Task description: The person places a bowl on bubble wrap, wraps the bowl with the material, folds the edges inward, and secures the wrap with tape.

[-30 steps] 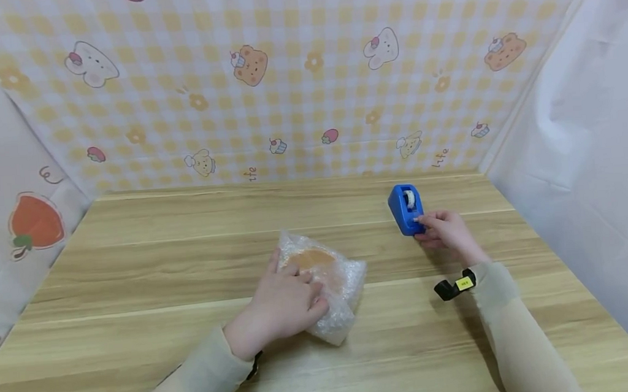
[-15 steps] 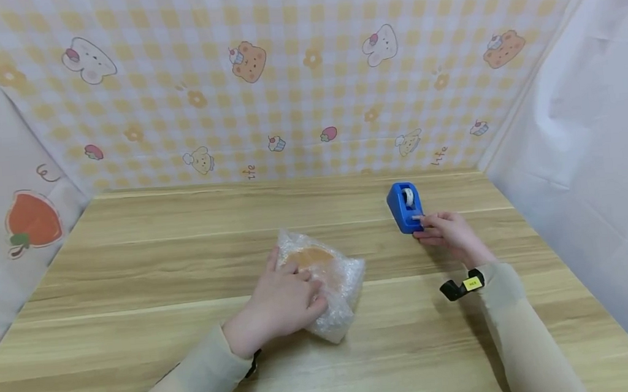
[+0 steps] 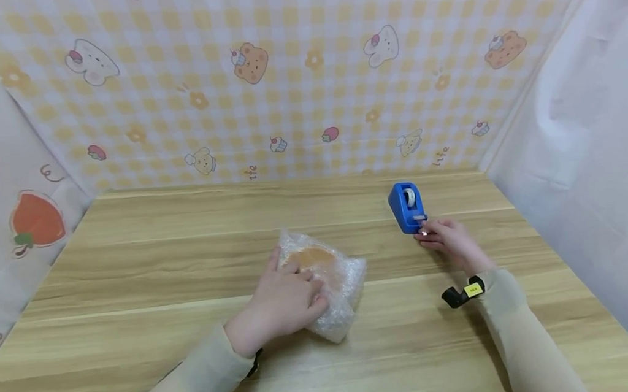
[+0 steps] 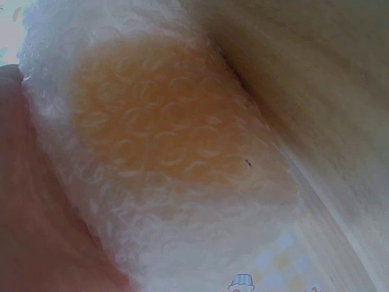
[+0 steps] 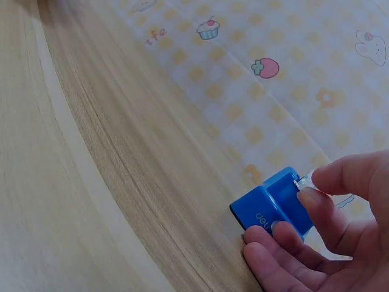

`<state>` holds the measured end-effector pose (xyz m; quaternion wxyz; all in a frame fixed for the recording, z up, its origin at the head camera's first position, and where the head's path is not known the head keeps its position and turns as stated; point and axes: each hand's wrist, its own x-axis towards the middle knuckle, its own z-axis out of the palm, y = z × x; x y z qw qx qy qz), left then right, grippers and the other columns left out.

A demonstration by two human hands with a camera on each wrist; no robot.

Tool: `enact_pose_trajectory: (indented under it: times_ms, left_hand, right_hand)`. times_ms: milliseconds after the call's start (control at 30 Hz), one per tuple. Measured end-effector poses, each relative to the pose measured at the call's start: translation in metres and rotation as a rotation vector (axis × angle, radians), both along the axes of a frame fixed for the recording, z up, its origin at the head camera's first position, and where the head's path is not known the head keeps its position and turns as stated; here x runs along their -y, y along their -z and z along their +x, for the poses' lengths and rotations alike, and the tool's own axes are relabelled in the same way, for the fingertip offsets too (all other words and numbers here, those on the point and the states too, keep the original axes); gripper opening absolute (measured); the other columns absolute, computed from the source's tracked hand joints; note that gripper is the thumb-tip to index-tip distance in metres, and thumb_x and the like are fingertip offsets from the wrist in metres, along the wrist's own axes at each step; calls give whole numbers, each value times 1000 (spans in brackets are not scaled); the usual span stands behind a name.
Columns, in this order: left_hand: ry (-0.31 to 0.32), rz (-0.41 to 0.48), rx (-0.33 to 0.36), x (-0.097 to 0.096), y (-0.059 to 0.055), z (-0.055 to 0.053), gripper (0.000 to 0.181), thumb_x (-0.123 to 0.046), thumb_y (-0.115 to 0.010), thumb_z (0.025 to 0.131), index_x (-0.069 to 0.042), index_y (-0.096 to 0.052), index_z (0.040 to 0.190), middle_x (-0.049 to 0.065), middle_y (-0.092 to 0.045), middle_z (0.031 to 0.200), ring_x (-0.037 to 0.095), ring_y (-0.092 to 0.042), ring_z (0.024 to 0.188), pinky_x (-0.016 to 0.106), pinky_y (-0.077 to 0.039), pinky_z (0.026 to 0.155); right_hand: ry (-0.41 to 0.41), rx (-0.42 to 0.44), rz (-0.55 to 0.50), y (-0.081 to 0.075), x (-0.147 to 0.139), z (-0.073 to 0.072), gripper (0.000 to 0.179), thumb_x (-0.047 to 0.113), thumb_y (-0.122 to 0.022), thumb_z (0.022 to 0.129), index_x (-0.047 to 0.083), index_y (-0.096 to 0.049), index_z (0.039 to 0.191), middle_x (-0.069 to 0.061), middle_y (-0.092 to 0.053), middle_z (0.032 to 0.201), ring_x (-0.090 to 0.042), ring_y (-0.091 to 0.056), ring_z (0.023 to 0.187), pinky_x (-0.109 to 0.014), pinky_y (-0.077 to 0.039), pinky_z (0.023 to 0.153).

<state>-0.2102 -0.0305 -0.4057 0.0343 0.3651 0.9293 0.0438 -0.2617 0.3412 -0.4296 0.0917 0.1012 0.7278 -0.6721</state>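
Note:
A bubble-wrapped package [image 3: 348, 276] lies on the table, with a round orange shape showing through the wrap. My left hand [image 3: 278, 300] rests on its left side, fingers spread over it. Up close in the left wrist view, the bubble wrap [image 4: 158, 121] fills the middle beside the hand. Farther right stands a blue tape dispenser [image 3: 400, 207] with a white tape roll [image 3: 410, 198]. At its front end, my right hand [image 3: 450, 240] pinches the end of the clear tape [image 5: 306, 180] between thumb and forefinger. Its other fingers touch the dispenser's front.
The wood-grain table [image 3: 185, 243] ends at a checked cloth backdrop [image 3: 285, 106] close behind the dispenser. White cloth walls [image 3: 593, 155] stand at both sides. A black wrist camera [image 3: 462, 293] is strapped to the right wrist.
My right hand has come slightly down and toward me from the dispenser's cutting edge, with the tape between its fingers. The left hand and the package stay put.

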Motion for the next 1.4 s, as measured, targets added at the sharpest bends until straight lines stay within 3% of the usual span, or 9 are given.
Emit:
enact_pose_trajectory:
  times_ms: [267,533,900,1100,1400]
  left_hand:
    - [-4,-6,-1,-1,1,0,51,-48,-33,96,-23,-67,125,1,-59,133,34,-37,135,65,-5,110]
    - [-12,3,9,0,1,0,49,-46,-34,97,-23,-68,124,0,-59,133,33,-39,134,64,-2,110]
    - [-7,8,-6,-1,0,0,48,-46,-34,97,-24,-68,122,0,-60,132,33,-39,134,65,-3,110]
    - [-5,4,-16,-2,3,-1,48,-46,-33,97,-24,-69,121,-1,-61,130,32,-39,134,65,-5,110]
    - [-17,-8,10,-2,3,-1,49,-46,-33,97,-24,-67,123,-1,-58,134,32,-38,135,63,-2,111]
  right_hand:
    - [-13,-10,2,3,-3,-1,25,16,-48,102,-6,-51,113,-2,-71,95,-11,-68,92,-28,-52,87]
    - [-38,-28,-63,6,-5,0,18,14,-47,103,-3,-52,107,-4,-72,96,-13,-68,93,-28,-52,86]
    - [-45,-42,-56,10,-8,-1,15,7,-46,100,-3,-57,98,-4,-72,96,-12,-68,92,-27,-53,85]
    - [-96,10,-34,12,-13,-1,14,9,-46,101,-3,-54,99,-7,-72,90,-15,-70,85,-29,-56,76]
    - [-103,57,39,13,-9,-4,21,10,-46,102,-10,-51,108,-7,-70,90,-13,-69,83,-28,-56,75]
